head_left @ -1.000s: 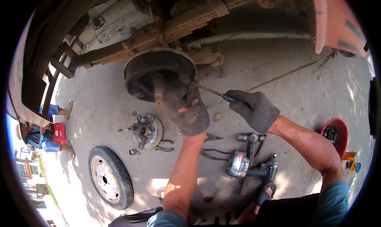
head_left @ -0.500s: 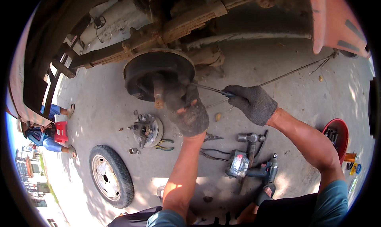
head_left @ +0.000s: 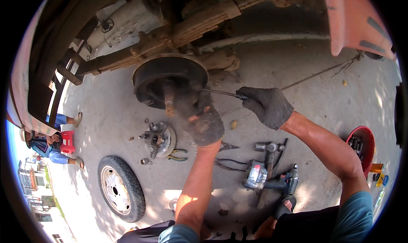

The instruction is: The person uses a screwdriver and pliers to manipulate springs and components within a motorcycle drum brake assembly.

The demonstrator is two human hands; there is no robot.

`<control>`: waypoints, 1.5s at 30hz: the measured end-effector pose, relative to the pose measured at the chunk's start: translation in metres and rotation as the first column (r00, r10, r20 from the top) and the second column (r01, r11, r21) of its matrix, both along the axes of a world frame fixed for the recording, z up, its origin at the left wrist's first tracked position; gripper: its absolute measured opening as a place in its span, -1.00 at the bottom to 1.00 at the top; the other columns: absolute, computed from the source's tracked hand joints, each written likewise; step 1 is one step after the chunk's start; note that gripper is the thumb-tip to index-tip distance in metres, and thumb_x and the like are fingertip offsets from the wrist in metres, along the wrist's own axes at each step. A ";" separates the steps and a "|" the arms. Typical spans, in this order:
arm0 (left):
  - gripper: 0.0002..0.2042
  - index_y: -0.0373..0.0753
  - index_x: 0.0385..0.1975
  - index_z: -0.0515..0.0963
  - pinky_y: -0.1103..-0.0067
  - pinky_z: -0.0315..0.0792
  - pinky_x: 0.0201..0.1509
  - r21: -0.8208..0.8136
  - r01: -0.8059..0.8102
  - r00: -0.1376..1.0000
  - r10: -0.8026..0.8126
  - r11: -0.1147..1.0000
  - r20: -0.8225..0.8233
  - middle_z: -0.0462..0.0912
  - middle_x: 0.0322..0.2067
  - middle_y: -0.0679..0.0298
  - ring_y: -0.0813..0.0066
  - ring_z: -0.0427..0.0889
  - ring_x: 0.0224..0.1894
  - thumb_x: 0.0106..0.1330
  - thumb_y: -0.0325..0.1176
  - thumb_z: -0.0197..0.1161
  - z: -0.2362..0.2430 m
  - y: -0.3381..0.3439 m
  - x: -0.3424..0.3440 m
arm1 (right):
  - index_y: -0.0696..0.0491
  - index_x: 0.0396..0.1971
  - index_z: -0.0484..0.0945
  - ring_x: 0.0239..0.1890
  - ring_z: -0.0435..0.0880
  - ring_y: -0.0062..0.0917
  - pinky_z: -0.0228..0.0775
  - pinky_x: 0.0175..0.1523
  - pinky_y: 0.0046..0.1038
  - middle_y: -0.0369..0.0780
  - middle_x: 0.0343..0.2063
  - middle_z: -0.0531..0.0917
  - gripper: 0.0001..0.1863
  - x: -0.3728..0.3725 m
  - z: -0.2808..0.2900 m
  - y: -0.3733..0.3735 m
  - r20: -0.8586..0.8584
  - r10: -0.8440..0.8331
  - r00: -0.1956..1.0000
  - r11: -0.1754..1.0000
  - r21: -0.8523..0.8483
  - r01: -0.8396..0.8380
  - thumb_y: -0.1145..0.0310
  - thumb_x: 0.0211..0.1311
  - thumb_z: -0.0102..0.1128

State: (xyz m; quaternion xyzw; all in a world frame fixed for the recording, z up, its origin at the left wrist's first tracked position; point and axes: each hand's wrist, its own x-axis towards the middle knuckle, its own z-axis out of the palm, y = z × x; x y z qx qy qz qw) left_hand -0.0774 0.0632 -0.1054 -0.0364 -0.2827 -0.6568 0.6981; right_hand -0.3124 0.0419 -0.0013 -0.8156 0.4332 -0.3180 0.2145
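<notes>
A dark round brake assembly (head_left: pixel 146 83) sits at the end of the axle, below a rusty leaf spring (head_left: pixel 204 25). My left hand (head_left: pixel 203 123), in a worn dark glove, presses against its lower right side. Its fingers are curled and partly blurred; what they hold is hidden. My right hand (head_left: pixel 267 107), also gloved, is closed round the handle of a screwdriver (head_left: pixel 221 92). The shaft points left, and its tip goes in behind my left hand, where I cannot see it. Just left of my left hand, a rusty spindle (head_left: pixel 169 103) sticks out of the brake.
On the concrete lie a hub (head_left: pixel 159 140), pliers (head_left: pixel 177 154), a hammer (head_left: pixel 269 151) and a cordless impact wrench (head_left: pixel 280 182). A wheel (head_left: pixel 121 188) lies lower left. A red bowl (head_left: pixel 369 151) with metal parts stands right. A seated person (head_left: pixel 53 145) is far left.
My right hand has shifted slightly left and up with the screwdriver. My left hand stays at the brake. The whole view has moved a little.
</notes>
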 end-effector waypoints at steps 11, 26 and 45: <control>-0.70 0.09 0.21 0.55 0.46 0.36 0.42 -0.083 0.003 0.994 0.006 0.997 0.108 0.55 0.26 0.35 0.38 0.48 0.31 0.62 -0.13 -0.03 -0.013 0.003 0.013 | 0.13 -0.02 0.71 -0.59 0.49 -0.63 0.41 -0.38 -0.44 -0.19 -0.51 0.67 -0.58 0.003 0.023 0.001 0.309 -0.048 0.950 0.726 0.664 -0.179 0.07 0.47 0.18; -0.76 0.12 0.04 0.62 0.40 0.44 0.34 0.206 0.421 0.759 -0.219 0.884 -0.613 0.59 0.23 0.16 0.26 0.55 0.25 0.58 -0.11 0.02 -0.072 0.006 0.027 | 0.12 0.02 0.67 -0.08 0.72 -0.05 0.55 0.01 -0.16 -0.01 -0.11 0.75 -0.65 0.010 0.016 0.010 0.012 -0.089 0.996 0.990 0.107 0.088 0.19 0.44 0.18; -0.77 -0.20 0.00 0.64 0.18 0.50 0.27 0.088 0.554 0.570 -0.300 0.828 -0.765 0.63 0.08 -0.05 0.04 0.60 0.16 0.50 -0.29 0.14 -0.050 0.000 0.021 | 0.12 -0.03 0.73 -0.20 0.76 -0.24 0.55 0.03 -0.29 -0.01 -0.19 0.77 -0.60 -0.018 0.048 -0.032 -0.015 0.118 0.993 0.912 0.396 -0.102 0.10 0.43 0.18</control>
